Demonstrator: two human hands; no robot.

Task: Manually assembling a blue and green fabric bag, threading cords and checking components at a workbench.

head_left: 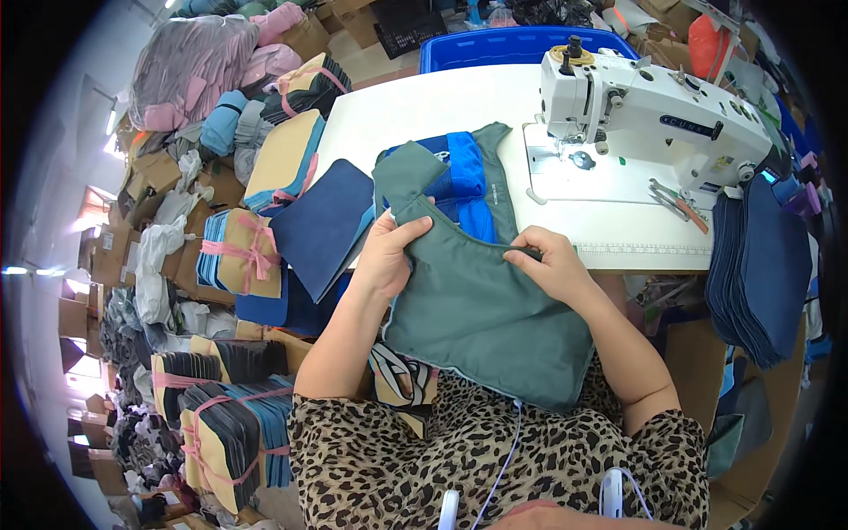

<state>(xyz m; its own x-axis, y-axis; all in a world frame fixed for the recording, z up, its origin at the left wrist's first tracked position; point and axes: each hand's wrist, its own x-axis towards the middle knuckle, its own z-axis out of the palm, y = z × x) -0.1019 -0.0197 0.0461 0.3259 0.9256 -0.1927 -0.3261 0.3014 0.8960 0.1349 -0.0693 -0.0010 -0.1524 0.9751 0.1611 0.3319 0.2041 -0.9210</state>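
Observation:
A dark green sewn fabric piece [486, 318] hangs from both hands over the table's near edge and down onto my lap. My left hand [389, 252] pinches its curved upper edge between thumb and fingers. On the same edge, further right, my right hand [549, 267] has thumb and forefinger closed on the fabric. A narrower green flap rises above my left hand. Behind the edge, bright blue fabric [468, 168] and another green part lie on the table. What lies under the green fabric is hidden.
A white sewing machine [654, 115] with a lit needle area stands right on the white table [389, 110]. Nippers [678, 205] lie near it. Navy panels [322, 225] overhang the left edge; more panels [751, 265] hang at right. Behind is a blue crate [521, 44]; tied bundles [243, 252] stand left.

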